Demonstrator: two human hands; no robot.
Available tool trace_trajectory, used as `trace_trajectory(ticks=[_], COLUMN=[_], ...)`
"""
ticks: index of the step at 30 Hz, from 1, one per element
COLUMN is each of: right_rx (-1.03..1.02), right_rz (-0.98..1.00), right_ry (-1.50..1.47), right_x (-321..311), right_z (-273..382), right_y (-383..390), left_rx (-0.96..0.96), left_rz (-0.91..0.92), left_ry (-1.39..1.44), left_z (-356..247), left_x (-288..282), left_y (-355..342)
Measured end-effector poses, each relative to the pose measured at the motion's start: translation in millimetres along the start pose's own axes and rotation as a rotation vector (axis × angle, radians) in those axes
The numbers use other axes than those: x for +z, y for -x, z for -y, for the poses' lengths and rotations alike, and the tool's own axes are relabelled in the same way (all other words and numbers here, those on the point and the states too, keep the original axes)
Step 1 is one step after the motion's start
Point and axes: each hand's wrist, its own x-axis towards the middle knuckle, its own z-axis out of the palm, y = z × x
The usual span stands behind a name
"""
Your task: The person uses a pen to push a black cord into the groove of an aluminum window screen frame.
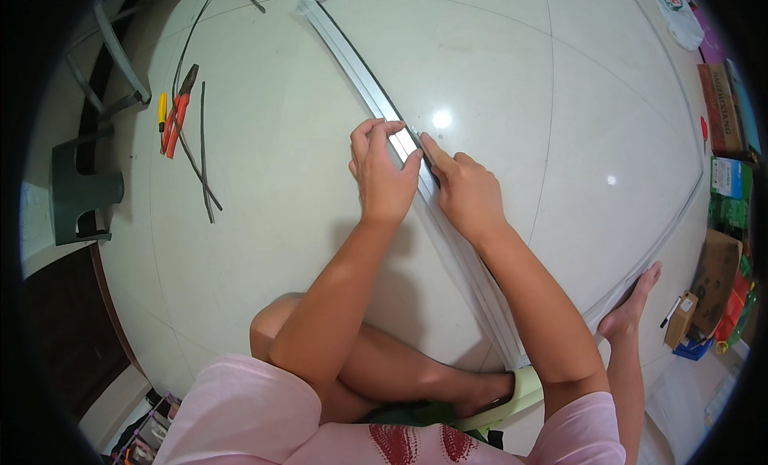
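A silvery metal frame [352,57] lies on the tiled floor, its long rail running from the far middle down toward my legs. A thin dark strip lines the rail's right edge. My left hand [382,173] is closed around the rail from its left side, thumb and fingertips on the top face. Just to the right, my right hand [464,185] is closed with its index finger stretched along the dark edge. Something small and greyish shows by that fingertip; its kind is hidden by the fingers.
Red-handled pliers [178,117], a yellow-handled tool [162,111] and dark cord lengths [204,149] lie at the left. A dark green stool [84,185] stands beyond them. Boxes [720,105] line the right side. My bare foot [632,305] rests near the frame's right edge.
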Motion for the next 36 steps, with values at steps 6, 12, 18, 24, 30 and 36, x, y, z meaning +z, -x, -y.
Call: trace_trajectory(ticks=[6,12,18,24,30,36], right_rx=[0.006,0.022,0.024,-0.006,-0.069,0.020], right_rz=[0.047,0.062,0.086,0.094,0.041,0.048], right_ry=[0.080,0.075,0.075,0.144,0.304,0.019], right_x=[-6.9,-7.6,-11.8,-11.7,-2.2,0.5], right_z=[7.8,4.2,3.9,9.1,7.6,-13.9], right_y=[-9.6,-2.7,3.4,7.4,11.5,27.2], left_rx=[-0.002,-0.020,-0.009,-0.001,0.023,0.036], left_rz=[-0.023,-0.020,-0.025,-0.029,-0.044,-0.031], left_ry=[-0.013,-0.019,-0.029,-0.067,-0.056,0.005], left_z=[-1.1,-1.9,0.5,0.0,2.6,-2.5], left_x=[0.1,1.9,1.0,2.3,3.5,0.3], left_y=[1.0,1.4,1.2,2.1,2.1,2.3])
